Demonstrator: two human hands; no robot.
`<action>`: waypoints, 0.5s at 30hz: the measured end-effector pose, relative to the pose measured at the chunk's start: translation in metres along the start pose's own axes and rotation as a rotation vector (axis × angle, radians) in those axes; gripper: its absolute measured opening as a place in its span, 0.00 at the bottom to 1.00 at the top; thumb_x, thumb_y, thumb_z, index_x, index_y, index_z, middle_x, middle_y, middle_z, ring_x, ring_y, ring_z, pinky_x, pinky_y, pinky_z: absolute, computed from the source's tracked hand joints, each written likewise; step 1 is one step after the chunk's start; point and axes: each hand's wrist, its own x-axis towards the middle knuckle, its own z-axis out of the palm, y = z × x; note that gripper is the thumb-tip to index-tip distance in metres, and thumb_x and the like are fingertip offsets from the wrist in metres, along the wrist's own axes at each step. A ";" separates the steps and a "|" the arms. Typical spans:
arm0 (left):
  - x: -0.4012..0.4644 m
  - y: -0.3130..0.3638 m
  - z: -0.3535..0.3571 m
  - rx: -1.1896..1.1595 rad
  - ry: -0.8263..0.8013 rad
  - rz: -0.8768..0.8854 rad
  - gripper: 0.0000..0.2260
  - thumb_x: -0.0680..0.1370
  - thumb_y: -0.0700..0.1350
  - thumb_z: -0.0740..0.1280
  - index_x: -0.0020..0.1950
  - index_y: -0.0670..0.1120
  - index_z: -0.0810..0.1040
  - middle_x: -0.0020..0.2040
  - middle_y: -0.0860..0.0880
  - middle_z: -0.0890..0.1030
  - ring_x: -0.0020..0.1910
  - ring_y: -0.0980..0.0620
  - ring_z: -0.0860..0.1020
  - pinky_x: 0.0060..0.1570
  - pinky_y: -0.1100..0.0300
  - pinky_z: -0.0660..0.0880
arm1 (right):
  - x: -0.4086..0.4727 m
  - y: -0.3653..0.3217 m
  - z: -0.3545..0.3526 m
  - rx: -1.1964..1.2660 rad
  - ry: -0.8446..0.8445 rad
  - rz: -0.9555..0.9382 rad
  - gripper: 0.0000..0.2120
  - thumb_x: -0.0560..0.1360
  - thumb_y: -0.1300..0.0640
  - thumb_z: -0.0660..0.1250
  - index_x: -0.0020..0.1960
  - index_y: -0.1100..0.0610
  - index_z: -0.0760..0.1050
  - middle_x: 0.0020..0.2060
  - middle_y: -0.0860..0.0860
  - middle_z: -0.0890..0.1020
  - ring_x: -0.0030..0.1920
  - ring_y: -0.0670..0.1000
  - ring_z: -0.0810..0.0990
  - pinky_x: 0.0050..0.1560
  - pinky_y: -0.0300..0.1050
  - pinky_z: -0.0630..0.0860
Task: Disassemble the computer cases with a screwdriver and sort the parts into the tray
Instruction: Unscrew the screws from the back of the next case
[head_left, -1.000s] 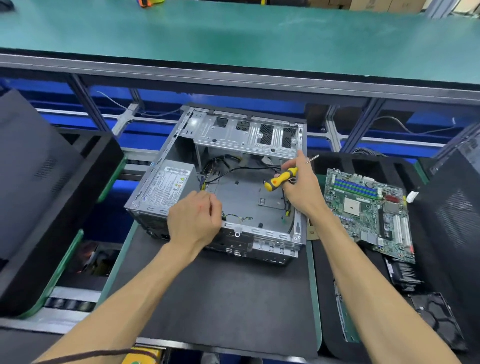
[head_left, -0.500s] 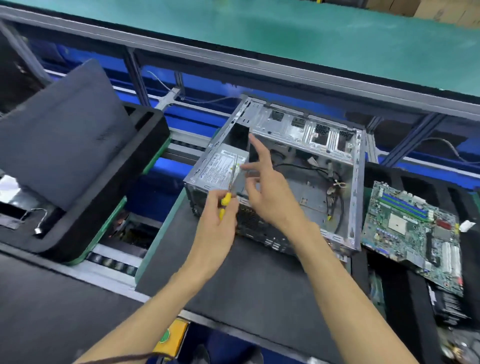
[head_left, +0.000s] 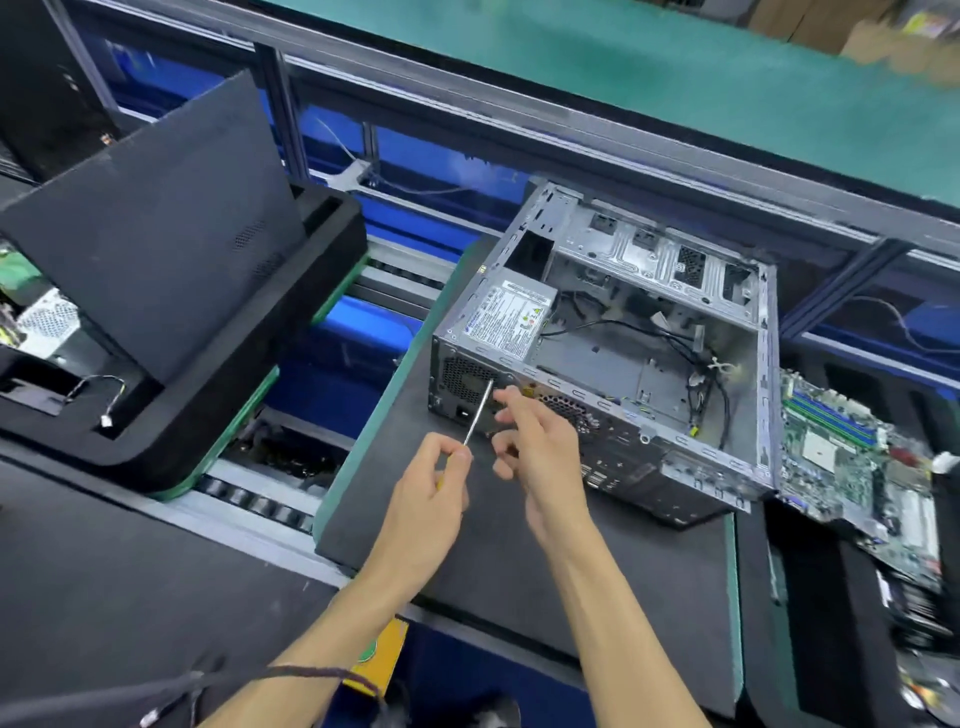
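Note:
An open metal computer case (head_left: 649, 358) lies on a dark mat (head_left: 571, 571), with its power supply (head_left: 511, 322) still inside at the left end and loose cables on its floor. My left hand (head_left: 428, 499) grips a yellow-handled screwdriver (head_left: 478, 413); the shaft points up to the case's rear panel beside the power supply's fan grille. My right hand (head_left: 540, 441) hovers just right of the shaft with loosely curled fingers near the tip, holding nothing that I can see.
A green motherboard (head_left: 857, 457) lies in the black tray (head_left: 810, 597) at the right. A black foam tray (head_left: 218, 395) with a dark side panel (head_left: 156, 223) leaning in it stands on the left over a roller conveyor (head_left: 260, 499). A green bench runs behind.
The screwdriver passed from my right hand to my left. Both hands came off the case's inside and moved to its rear panel; the view swung left.

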 end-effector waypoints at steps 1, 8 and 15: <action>0.001 0.000 0.000 0.004 -0.016 0.005 0.08 0.83 0.55 0.58 0.46 0.56 0.71 0.27 0.53 0.67 0.23 0.55 0.61 0.24 0.61 0.59 | 0.002 -0.001 0.000 0.021 -0.018 0.022 0.10 0.80 0.53 0.68 0.53 0.59 0.83 0.36 0.46 0.80 0.28 0.47 0.71 0.23 0.39 0.65; 0.004 0.002 0.008 0.000 -0.053 0.015 0.09 0.82 0.58 0.57 0.49 0.56 0.73 0.27 0.54 0.68 0.25 0.54 0.62 0.24 0.61 0.60 | 0.005 0.001 -0.002 0.080 -0.103 0.007 0.09 0.81 0.58 0.65 0.52 0.59 0.84 0.37 0.49 0.82 0.31 0.46 0.75 0.29 0.38 0.74; 0.008 0.003 0.010 -0.009 -0.020 0.007 0.08 0.83 0.55 0.58 0.47 0.56 0.73 0.26 0.54 0.68 0.24 0.56 0.63 0.26 0.59 0.60 | 0.008 -0.001 0.001 0.071 -0.097 -0.010 0.10 0.81 0.61 0.64 0.50 0.59 0.84 0.35 0.48 0.82 0.30 0.45 0.75 0.29 0.37 0.74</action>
